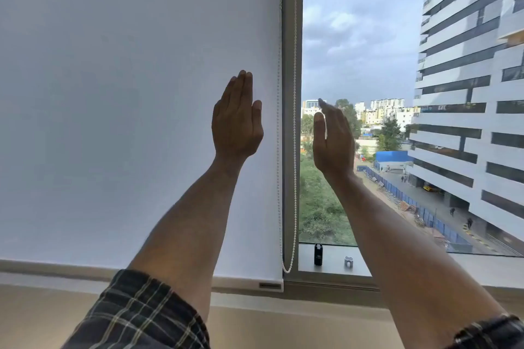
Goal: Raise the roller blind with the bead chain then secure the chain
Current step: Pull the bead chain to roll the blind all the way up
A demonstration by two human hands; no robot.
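Roller blind (pixel 127 122) fills the left of the frame, fully down, its bottom bar at the sill. Bead chain (pixel 295 150) hangs as a loop along the window frame (pixel 289 65) at centre, ending near the sill. Both hands are flat and released, grasping nothing: left hand (pixel 236 125) just left of the chain, right hand (pixel 333 139) just right. Likely slips: pulling the wrong strand would not raise it; a jerk could skip beads. Room is free either side; two small fittings (pixel 318 254) below may be the anchor.

Upper-floor room, white roller blind (pixel 136 110), grey window frame (pixel 289 122), neighbouring high-rise (pixel 467 93), street far below
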